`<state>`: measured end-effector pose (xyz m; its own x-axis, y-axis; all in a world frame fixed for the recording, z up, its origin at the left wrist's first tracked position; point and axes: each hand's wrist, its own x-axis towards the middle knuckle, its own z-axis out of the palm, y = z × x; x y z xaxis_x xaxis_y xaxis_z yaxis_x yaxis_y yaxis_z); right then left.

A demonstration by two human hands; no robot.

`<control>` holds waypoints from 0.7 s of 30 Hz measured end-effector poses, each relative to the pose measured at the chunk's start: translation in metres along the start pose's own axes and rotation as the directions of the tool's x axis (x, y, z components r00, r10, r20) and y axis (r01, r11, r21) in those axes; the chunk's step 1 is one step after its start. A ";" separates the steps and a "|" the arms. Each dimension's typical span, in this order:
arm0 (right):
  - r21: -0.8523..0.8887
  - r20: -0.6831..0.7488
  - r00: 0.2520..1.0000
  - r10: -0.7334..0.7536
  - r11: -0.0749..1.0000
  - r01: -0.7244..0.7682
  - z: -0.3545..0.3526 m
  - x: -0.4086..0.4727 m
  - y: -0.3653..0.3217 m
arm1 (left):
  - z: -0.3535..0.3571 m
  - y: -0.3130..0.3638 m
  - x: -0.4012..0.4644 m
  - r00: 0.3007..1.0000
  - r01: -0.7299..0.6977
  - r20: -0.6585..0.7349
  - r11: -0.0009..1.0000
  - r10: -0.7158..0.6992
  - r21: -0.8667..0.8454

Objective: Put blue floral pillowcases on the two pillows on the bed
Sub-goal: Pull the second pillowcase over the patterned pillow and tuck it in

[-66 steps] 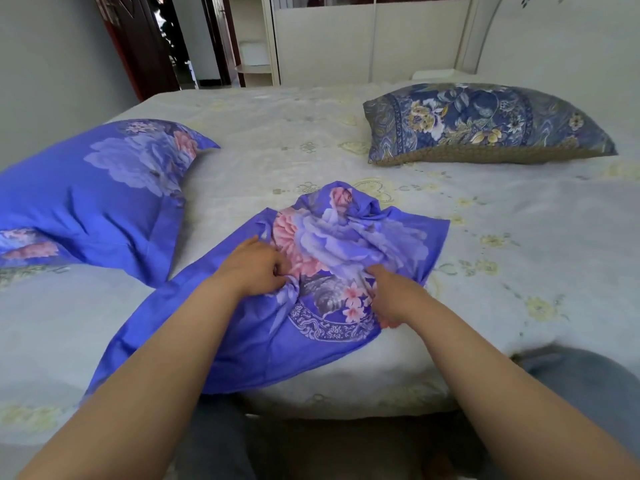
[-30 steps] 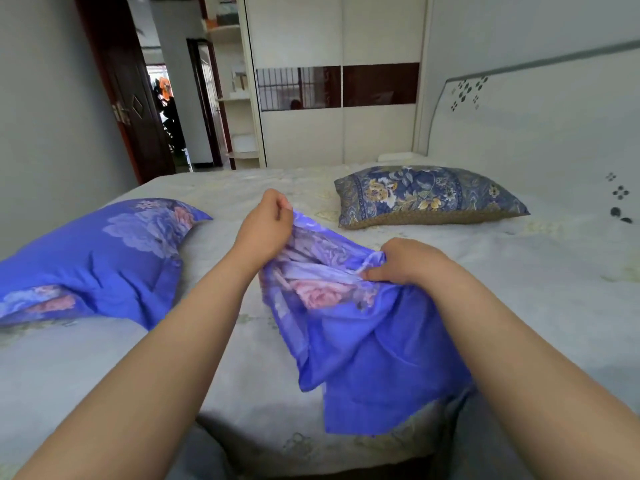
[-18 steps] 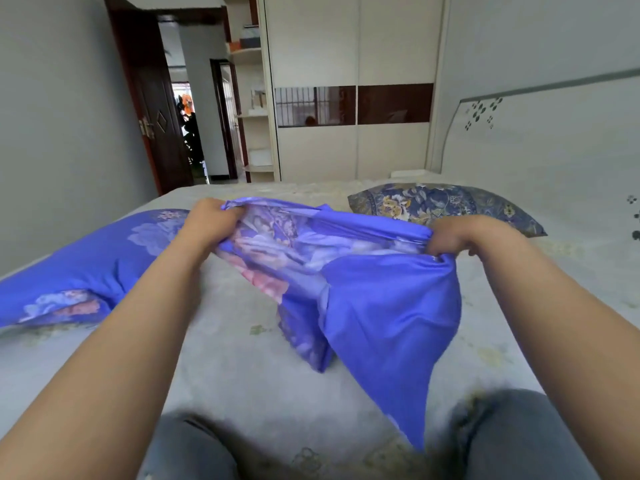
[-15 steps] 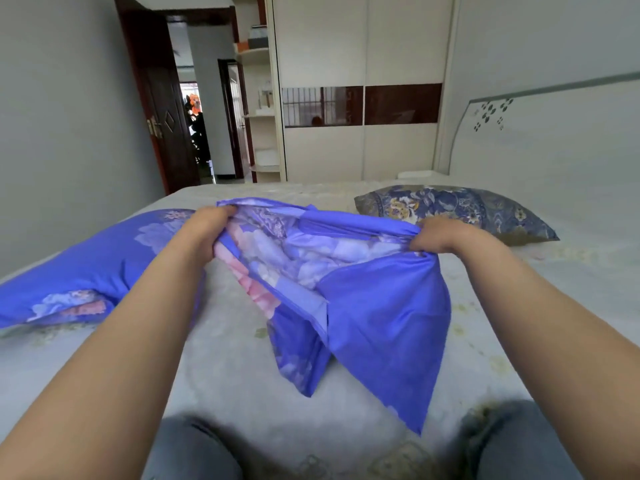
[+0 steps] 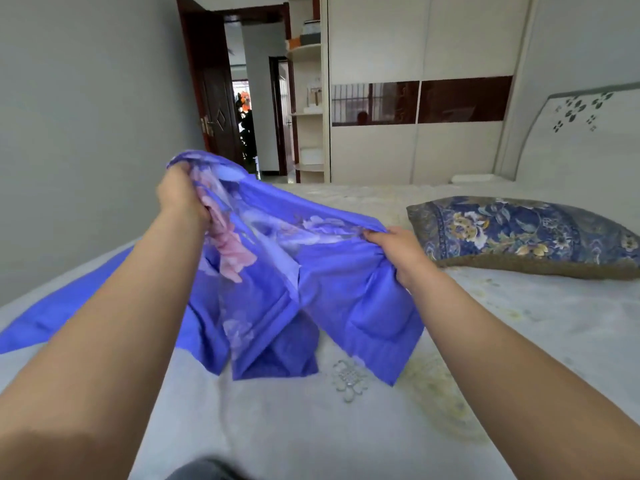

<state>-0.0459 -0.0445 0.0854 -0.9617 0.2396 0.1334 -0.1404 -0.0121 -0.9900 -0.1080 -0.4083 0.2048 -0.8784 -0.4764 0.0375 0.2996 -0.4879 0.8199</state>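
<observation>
The pillowcase (image 5: 294,282) is hanging at the center of the frame, stretched between 2 hands above the bed (image 5: 346,427), its lower folds draping down onto the sheet. The left hand (image 5: 180,195), raised at center left, is clamping its grip on 1 bunched corner with curled fingers. The right hand (image 5: 394,251), lower and right of center, is pinching the other end of the top edge. At the right of the frame a dark floral pillow (image 5: 519,237) is lying flat on the bed, just beyond the right hand. At the left edge, behind the left forearm, a second pillow (image 5: 62,306) in blue fabric is lying on the bed. A wardrobe (image 5: 415,98) is standing at upper center, with an open door (image 5: 214,109) to its left.
</observation>
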 end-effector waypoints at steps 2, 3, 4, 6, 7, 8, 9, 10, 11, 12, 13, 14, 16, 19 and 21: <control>0.144 -0.005 0.997 -0.077 0.987 0.077 0.005 0.011 -0.018 | 0.025 0.021 -0.010 0.991 -0.131 0.067 0.963 0.118 0.235; 0.189 -0.029 0.994 -0.108 0.976 0.112 0.002 0.018 -0.022 | 0.038 0.022 -0.014 0.983 -0.162 0.130 0.948 0.131 0.273; 0.210 -0.070 0.989 -0.127 0.968 0.140 -0.003 0.023 -0.022 | 0.047 0.013 -0.015 0.976 -0.170 0.181 0.944 0.122 0.282; 0.174 -0.186 0.972 -0.144 0.969 0.176 -0.016 0.035 -0.014 | 0.053 -0.022 -0.007 0.977 -0.093 0.213 0.925 0.014 0.367; 0.122 -0.247 0.958 -0.147 0.976 0.181 -0.026 0.040 -0.004 | 0.050 -0.052 -0.003 0.980 -0.004 0.182 0.911 -0.078 0.411; 0.049 -0.305 0.942 -0.141 0.985 0.163 -0.036 0.042 0.004 | 0.043 -0.080 0.002 0.974 0.075 0.164 0.904 -0.157 0.421; -0.067 -0.378 0.916 -0.136 0.991 0.119 -0.049 0.043 0.014 | 0.033 -0.112 0.002 0.962 0.151 0.153 0.904 -0.228 0.401; -0.221 -0.439 0.883 -0.166 0.973 0.073 -0.063 0.043 0.022 | 0.025 -0.140 0.001 0.943 0.225 0.144 0.896 -0.298 0.382; -0.411 -0.461 0.854 -0.242 0.911 0.037 -0.076 0.042 0.030 | 0.016 -0.161 -0.003 0.919 0.291 0.144 0.877 -0.368 0.383; -0.616 -0.435 0.834 -0.340 0.787 0.000 -0.089 0.039 0.040 | 0.012 -0.181 -0.008 0.889 0.345 0.150 0.848 -0.433 0.403; -0.788 -0.365 0.817 -0.446 0.616 -0.016 -0.095 0.034 0.048 | 0.009 -0.194 -0.010 0.872 0.360 0.155 0.822 -0.465 0.441; -0.896 -0.252 0.796 -0.551 0.443 0.023 -0.098 0.027 0.057 | 0.008 -0.208 -0.012 0.864 0.355 0.161 0.804 -0.477 0.478; -0.950 0.061 0.760 -0.647 0.195 0.243 -0.089 0.014 0.074 | 0.012 -0.236 -0.016 0.839 0.337 0.194 0.766 -0.508 0.548; -0.886 0.391 0.861 -0.324 0.120 0.448 -0.070 0.012 0.135 | 0.008 -0.288 -0.025 0.794 0.377 0.178 0.701 -0.581 0.606; -0.915 0.383 0.923 0.048 0.161 0.371 -0.066 0.013 0.181 | -0.004 -0.309 -0.028 0.829 0.369 0.104 0.676 -0.550 0.639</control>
<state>-0.0683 0.0204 -0.0951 -0.9842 -0.1509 0.0928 -0.1637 0.9749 -0.1512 -0.1742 -0.2470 -0.0520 -0.9313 -0.0504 -0.3608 -0.3592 -0.0381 0.9325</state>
